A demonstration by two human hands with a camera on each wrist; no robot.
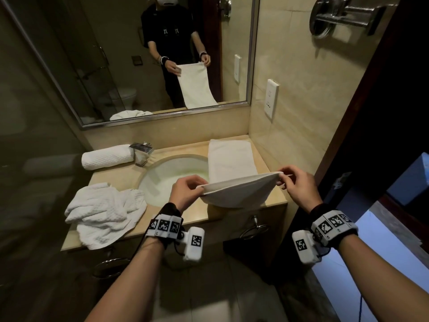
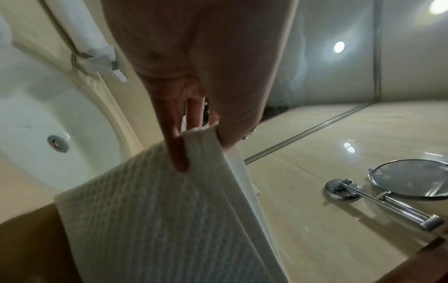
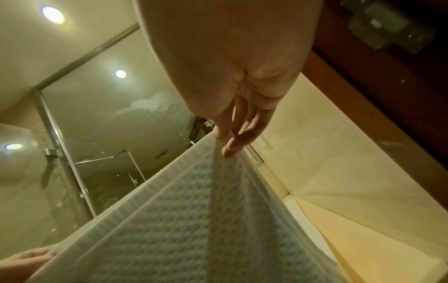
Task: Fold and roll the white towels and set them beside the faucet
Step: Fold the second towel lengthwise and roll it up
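I hold a white waffle towel [image 1: 236, 192] [image 2: 157, 220] [image 3: 184, 220] folded lengthwise, stretched between both hands above the counter's front edge, its length hanging down. My left hand [image 1: 185, 192] [image 2: 191, 137] pinches its left top corner. My right hand [image 1: 293, 183] [image 3: 230, 141] pinches the right top corner. A rolled towel [image 1: 106, 156] lies left of the chrome faucet [image 1: 141, 153] [image 2: 99, 61]. A flat folded towel [image 1: 231, 160] lies on the counter right of the sink. A crumpled heap of towels [image 1: 104, 211] sits at the front left.
The oval sink [image 1: 171, 176] [image 2: 43, 122] is set in a beige counter [image 1: 274, 201]. A mirror [image 1: 139, 54] covers the wall behind. A chrome shaving mirror [image 1: 334, 17] [image 2: 412, 178] juts from the right wall above a socket [image 1: 270, 99]. Towel rings [image 1: 254, 228] hang below the counter.
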